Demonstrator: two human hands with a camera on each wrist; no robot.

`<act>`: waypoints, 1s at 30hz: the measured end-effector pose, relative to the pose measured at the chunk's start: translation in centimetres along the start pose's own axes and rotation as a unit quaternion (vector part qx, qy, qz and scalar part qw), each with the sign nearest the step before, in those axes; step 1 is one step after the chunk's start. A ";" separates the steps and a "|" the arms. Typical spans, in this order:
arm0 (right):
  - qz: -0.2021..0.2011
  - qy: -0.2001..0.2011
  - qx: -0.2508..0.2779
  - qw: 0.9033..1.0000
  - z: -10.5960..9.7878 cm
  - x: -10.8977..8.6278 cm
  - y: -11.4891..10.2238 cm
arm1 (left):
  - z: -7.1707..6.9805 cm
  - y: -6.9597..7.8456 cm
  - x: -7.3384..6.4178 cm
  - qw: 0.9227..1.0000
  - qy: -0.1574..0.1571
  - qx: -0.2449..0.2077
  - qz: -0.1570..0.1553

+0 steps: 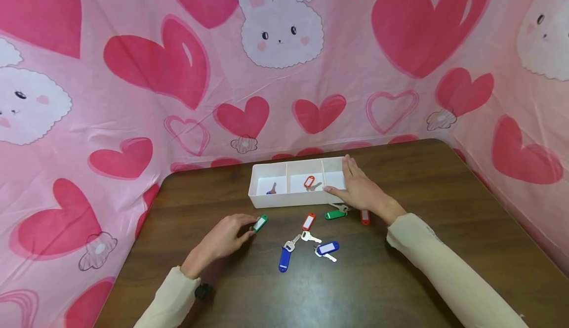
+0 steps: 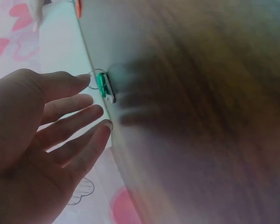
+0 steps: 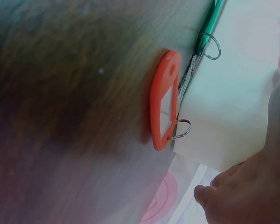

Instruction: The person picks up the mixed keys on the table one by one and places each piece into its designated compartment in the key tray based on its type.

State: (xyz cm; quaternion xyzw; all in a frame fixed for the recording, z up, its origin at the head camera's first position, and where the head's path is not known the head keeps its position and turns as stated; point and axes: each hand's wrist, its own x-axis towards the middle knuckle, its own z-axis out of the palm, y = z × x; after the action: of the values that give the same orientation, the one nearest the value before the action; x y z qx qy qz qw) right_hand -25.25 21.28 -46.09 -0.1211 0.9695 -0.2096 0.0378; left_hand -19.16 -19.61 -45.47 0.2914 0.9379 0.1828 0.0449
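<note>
Beside a green key tag (image 1: 260, 223) on the table, my left hand (image 1: 227, 236) has its fingers apart. In the left wrist view the thumb is by the ring of that green tag (image 2: 103, 85), and nothing shows pinched between the fingers. My right hand (image 1: 362, 189) rests at the right end of a white three-compartment box (image 1: 293, 200), its thumb at the front rim. A key with a blue tag (image 1: 271, 189) lies in the left compartment, and a red-tagged key (image 1: 309, 182) in the middle one. The right compartment is partly hidden by the hand.
In front of the box lie a red-tagged key (image 1: 308, 222), two blue-tagged keys (image 1: 284, 259) (image 1: 328, 248) and a green-tagged key (image 1: 335, 215). Another red tag (image 1: 365, 217) lies by the right wrist. A pink printed cloth (image 1: 275, 86) hangs behind the brown table (image 1: 249, 288).
</note>
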 end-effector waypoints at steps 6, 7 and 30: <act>0.000 -0.003 0.007 1.000 0.0 -0.1 -0.1 | 0.4 0.1 -0.2 0.999 -0.009 0.031 0.005; 0.000 -0.002 0.007 1.000 0.0 -0.1 -0.1 | 0.5 0.1 -0.3 0.999 -0.012 0.032 0.003; -0.003 0.005 0.006 1.000 -0.2 -0.3 -0.3 | 0.6 0.7 -1.2 0.994 0.002 0.094 0.052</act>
State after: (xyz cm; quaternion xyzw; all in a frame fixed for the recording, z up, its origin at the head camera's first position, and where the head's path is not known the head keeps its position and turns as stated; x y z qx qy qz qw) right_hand -24.88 21.14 -45.76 -0.1230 0.9679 -0.2165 0.0327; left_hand -17.69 -19.57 -45.78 0.3421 0.9347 0.0966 0.0062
